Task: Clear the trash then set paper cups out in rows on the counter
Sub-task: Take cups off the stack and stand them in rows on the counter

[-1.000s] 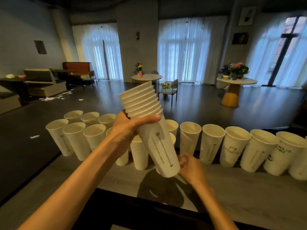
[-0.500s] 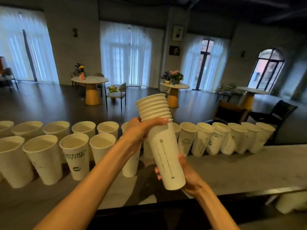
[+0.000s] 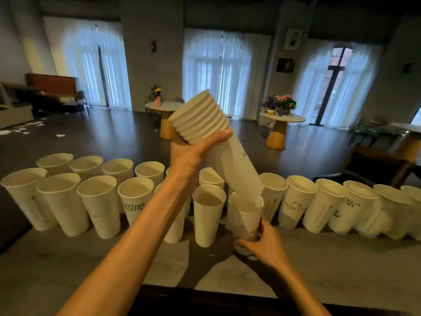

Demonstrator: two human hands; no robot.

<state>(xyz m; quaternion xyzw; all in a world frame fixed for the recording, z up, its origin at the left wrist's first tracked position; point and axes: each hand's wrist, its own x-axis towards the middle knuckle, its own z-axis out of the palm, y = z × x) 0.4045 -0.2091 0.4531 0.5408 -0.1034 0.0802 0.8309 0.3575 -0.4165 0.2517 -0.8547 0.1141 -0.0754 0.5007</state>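
Dim room, backlit by curtained windows (image 3: 218,71); edges distorted.

Tall curtained windows (image 3: 224,69) glow pale blue along the grey far wall (image 3: 150,65); dark glossy floor (image 3: 114,135), two round tables (image 3: 164,106) carrying flowers (image 3: 283,102), paper scraps (image 3: 20,130) scattered far left.

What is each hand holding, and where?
Left hand grips the cup stack just below its rims. Right hand pulls one cup off, holding near its base.

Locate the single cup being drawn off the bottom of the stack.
In the head view it sits low and right of centre: the single cup is gripped by the right hand just above the counter, under the tilted stack in the left hand.
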